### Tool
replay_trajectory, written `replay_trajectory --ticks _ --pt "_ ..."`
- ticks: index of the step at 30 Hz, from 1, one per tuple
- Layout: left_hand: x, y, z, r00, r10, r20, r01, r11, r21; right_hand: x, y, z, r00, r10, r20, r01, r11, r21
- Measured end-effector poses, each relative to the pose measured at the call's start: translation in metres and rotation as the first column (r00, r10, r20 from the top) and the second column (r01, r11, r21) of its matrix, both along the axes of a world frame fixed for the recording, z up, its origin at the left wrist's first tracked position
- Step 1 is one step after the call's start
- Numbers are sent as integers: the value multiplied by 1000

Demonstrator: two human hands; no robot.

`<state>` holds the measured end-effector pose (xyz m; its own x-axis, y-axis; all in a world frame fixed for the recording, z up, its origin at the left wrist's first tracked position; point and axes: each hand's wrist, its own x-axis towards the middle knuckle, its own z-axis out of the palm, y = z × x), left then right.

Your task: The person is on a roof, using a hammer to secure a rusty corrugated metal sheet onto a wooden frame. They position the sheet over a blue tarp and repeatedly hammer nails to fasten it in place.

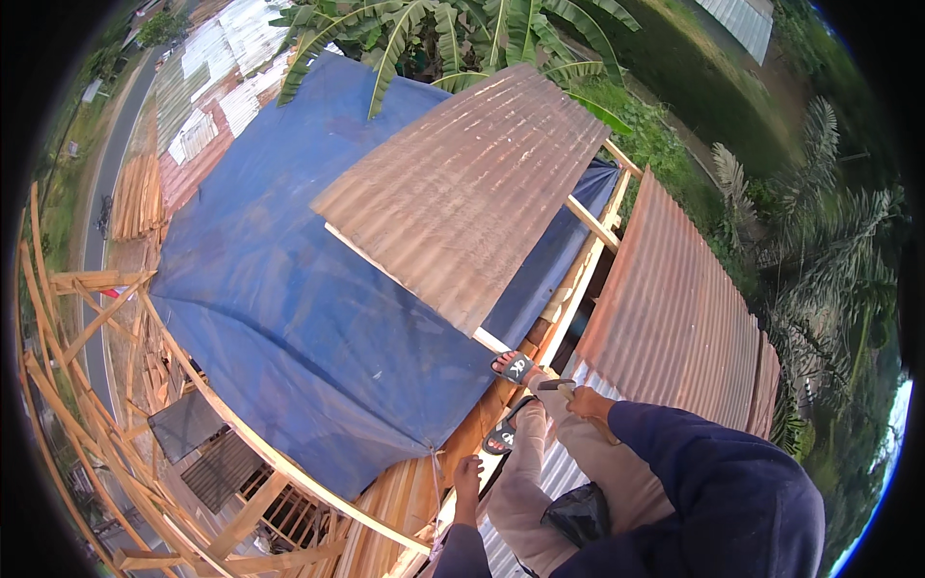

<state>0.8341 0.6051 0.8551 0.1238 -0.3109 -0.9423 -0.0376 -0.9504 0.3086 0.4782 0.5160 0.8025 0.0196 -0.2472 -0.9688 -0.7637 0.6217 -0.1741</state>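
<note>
Hammer [562, 385], only its dark head and a bit of handle showing, is gripped in the closed right hand [588, 403] just above the knee, beside the edge of a rusty corrugated roof sheet [674, 318]. The left hand [469, 474] is curled around the edge of a wooden beam [482, 424] lower down; sandalled feet [511, 366] rest on the timber frame beside a blue tarpaulin [279, 289].
</note>
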Motion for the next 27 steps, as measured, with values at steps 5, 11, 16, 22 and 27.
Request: replay_trajectory --ticks 5,11,16,22,27 --pt "-16 -21 1 1000 -22 -21 21 999 -43 -7 2 -2 999 -23 -33 21 998 -52" --pt "-28 -22 2 999 -27 -31 27 1000 -4 -10 -2 10 985 -171 -27 170 985 -26" --pt "-26 -19 16 999 -42 -27 42 999 2 -16 -4 11 978 -207 -33 207 978 -9" --pt "-21 -19 29 999 29 15 -29 999 -23 -25 0 10 955 -284 -81 283 959 -27" --pt "-23 -24 15 998 70 12 -68 992 -103 -35 -7 11 969 -237 -72 236 972 -13"
